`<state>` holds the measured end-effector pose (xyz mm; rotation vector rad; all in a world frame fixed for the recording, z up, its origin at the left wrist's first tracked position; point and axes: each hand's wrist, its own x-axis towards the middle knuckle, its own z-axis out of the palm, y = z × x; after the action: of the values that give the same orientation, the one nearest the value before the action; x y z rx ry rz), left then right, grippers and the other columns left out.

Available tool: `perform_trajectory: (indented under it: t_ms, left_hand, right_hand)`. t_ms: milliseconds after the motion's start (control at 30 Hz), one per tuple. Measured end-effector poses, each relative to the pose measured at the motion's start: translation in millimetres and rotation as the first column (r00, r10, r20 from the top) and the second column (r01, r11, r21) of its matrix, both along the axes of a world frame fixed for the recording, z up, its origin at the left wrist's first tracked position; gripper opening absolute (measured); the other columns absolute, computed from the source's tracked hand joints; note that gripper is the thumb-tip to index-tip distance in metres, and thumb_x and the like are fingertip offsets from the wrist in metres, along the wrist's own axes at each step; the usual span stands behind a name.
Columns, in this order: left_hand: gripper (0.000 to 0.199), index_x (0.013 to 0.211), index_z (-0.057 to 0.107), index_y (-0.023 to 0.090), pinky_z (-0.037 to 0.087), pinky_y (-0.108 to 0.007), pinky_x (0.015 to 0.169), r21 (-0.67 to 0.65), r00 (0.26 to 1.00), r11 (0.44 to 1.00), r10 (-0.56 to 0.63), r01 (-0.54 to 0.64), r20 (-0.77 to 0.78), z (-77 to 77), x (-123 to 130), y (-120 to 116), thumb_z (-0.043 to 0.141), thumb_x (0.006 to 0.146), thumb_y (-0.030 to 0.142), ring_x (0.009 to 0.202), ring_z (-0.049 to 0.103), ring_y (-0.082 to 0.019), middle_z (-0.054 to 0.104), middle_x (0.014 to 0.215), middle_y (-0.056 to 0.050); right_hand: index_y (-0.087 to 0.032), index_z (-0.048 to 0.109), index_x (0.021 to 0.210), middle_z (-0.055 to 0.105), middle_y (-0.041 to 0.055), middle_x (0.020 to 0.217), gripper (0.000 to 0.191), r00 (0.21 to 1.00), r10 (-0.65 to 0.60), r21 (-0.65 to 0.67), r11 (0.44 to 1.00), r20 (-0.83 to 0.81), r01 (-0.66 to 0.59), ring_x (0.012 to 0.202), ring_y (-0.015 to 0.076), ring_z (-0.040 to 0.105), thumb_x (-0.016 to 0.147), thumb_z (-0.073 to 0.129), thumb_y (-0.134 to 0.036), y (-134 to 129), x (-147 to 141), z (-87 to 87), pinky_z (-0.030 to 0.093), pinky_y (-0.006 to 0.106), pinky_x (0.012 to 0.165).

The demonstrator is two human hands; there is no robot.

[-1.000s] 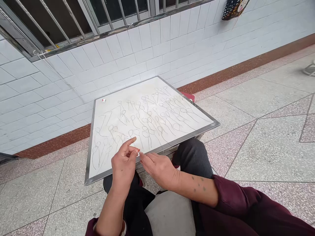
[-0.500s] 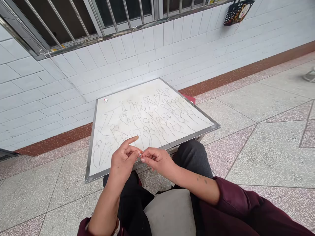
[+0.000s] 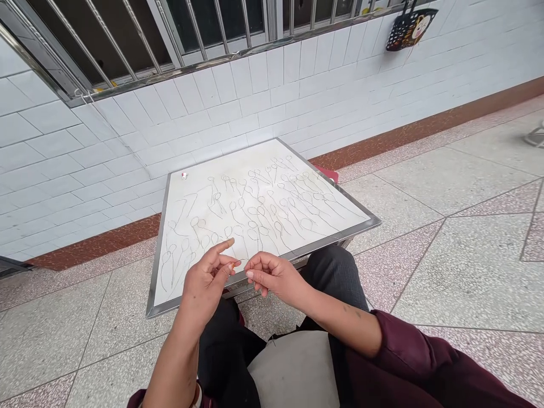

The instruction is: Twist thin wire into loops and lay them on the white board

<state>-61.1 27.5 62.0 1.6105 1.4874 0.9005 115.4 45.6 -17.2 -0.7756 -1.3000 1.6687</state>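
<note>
Over the near edge of a white table with a metal rim, my two hands face each other, fingertips a small gap apart. My left hand pinches a tiny orange thing between thumb and forefinger, with a thin dark strand showing at its tip. My right hand has thumb and forefinger pressed together; whatever they hold is too small to make out. Many thin looped wires lie spread across the tabletop beyond my hands.
A small white and red item sits at the table's far left corner. Behind stands a white tiled wall with a barred window. A dark basket hangs at the upper right. My knees are below the near edge.
My hands have moved apart, opening a small gap between the fingertips. My left hand has shifted left and slightly down.
</note>
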Motion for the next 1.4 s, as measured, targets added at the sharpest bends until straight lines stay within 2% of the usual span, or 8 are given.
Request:
perform_trajectory:
  t_ms: [167, 467, 633, 733, 833, 967, 1133, 1400]
  left_hand:
    - [0.05, 0.135, 0.056, 0.022, 0.047, -0.031, 0.069, -0.03, 0.999, 0.999, 0.019, -0.018, 0.043, 0.9, 2.8, 0.3, 0.061, 0.087, 0.038, 0.074, 0.06, -0.018, 0.075, 0.096, -0.005]
    - [0.057, 0.134, 0.055, 0.014, 0.046, -0.027, 0.062, -0.102, 0.911, 0.984, 0.176, -0.148, 0.374, -9.3, -20.8, -6.1, 0.059, 0.09, 0.05, 0.07, 0.058, -0.016, 0.074, 0.092, -0.01]
    - [0.066, 0.141, 0.048, 0.015, 0.046, -0.03, 0.066, -0.184, 0.928, 0.983, 0.072, -0.003, 0.366, -14.2, -11.5, -22.9, 0.056, 0.09, 0.057, 0.075, 0.06, -0.019, 0.073, 0.095, -0.011]
    - [0.073, 0.145, 0.044, 0.018, 0.046, -0.031, 0.069, -0.194, 0.926, 0.978, -0.003, 0.081, 0.376, -16.8, 4.8, -29.8, 0.061, 0.086, 0.059, 0.078, 0.061, -0.02, 0.073, 0.099, -0.012]
    - [0.079, 0.148, 0.038, 0.02, 0.046, -0.032, 0.071, -0.201, 0.898, 0.972, -0.021, 0.12, 0.439, -20.4, 22.8, -31.9, 0.066, 0.084, 0.055, 0.081, 0.062, -0.02, 0.072, 0.101, -0.01]
    - [0.078, 0.147, 0.04, 0.02, 0.046, -0.029, 0.07, -0.223, 0.868, 0.974, 0.076, 0.04, 0.49, -23.4, 34.8, -30.7, 0.074, 0.081, 0.043, 0.076, 0.061, -0.017, 0.072, 0.092, -0.006]
    - [0.07, 0.144, 0.044, 0.019, 0.046, -0.03, 0.069, -0.232, 0.854, 0.973, 0.128, -0.008, 0.505, -20.8, 35.7, -34.2, 0.071, 0.084, 0.044, 0.073, 0.059, -0.016, 0.072, 0.09, -0.006]
    - [0.067, 0.139, 0.051, 0.019, 0.046, -0.027, 0.066, -0.233, 0.846, 0.971, 0.167, -0.051, 0.507, -26.7, 35.7, -32.7, 0.075, 0.08, 0.039, 0.07, 0.059, -0.015, 0.071, 0.081, -0.002]
  right_hand:
    - [-0.02, 0.064, 0.094, 0.062, -0.0017, 0.076, 0.022, 0.999, -0.041, 0.019, 0.999, 0.029, 0.04, 0.056, 0.0077, 0.055, 0.087, 0.064, -0.041, 3.3, 3.5, 3.8, 0.044, 0.017, 0.044]
    - [-0.02, 0.061, 0.089, 0.059, -0.0038, 0.07, 0.02, 0.987, -0.154, -0.028, 0.987, 0.052, 0.155, 0.048, 0.0073, 0.052, 0.083, 0.066, -0.038, 11.4, 7.1, 5.7, 0.043, 0.018, 0.041]
    - [-0.022, 0.06, 0.089, 0.056, -0.0052, 0.065, 0.012, 0.953, -0.233, 0.07, 0.972, 0.195, 0.224, 0.048, 0.0097, 0.054, 0.086, 0.06, -0.034, 13.3, 7.4, 4.3, 0.046, 0.022, 0.045]
    - [-0.023, 0.061, 0.092, 0.057, -0.0043, 0.063, 0.008, 0.852, -0.36, 0.293, 0.921, 0.38, 0.258, 0.051, 0.0119, 0.054, 0.089, 0.056, -0.028, 14.7, 8.2, 3.5, 0.045, 0.025, 0.052]
    - [-0.02, 0.064, 0.095, 0.064, 0.0017, 0.072, 0.011, 0.642, -0.563, 0.587, 0.782, 0.52, 0.21, 0.063, 0.0166, 0.058, 0.089, 0.054, -0.021, 15.4, 8.6, 3.0, 0.04, 0.028, 0.058]
    - [-0.016, 0.065, 0.095, 0.066, 0.0063, 0.075, 0.017, 0.495, -0.649, 0.717, 0.693, 0.578, 0.07, 0.062, 0.018, 0.056, 0.092, 0.049, -0.018, 14.8, 8.3, 0.0, 0.03, 0.028, 0.054]
    - [-0.017, 0.065, 0.094, 0.064, 0.0053, 0.073, 0.017, 0.455, -0.681, 0.753, 0.657, 0.573, 0.036, 0.058, 0.0156, 0.051, 0.094, 0.048, -0.019, 14.6, 7.4, -5.5, 0.025, 0.027, 0.052]
    - [-0.019, 0.068, 0.096, 0.064, 0.0041, 0.074, 0.017, 0.486, -0.668, 0.755, 0.655, 0.563, 0.026, 0.061, 0.0145, 0.053, 0.095, 0.052, -0.024, 13.7, 10.3, -3.6, 0.029, 0.026, 0.053]
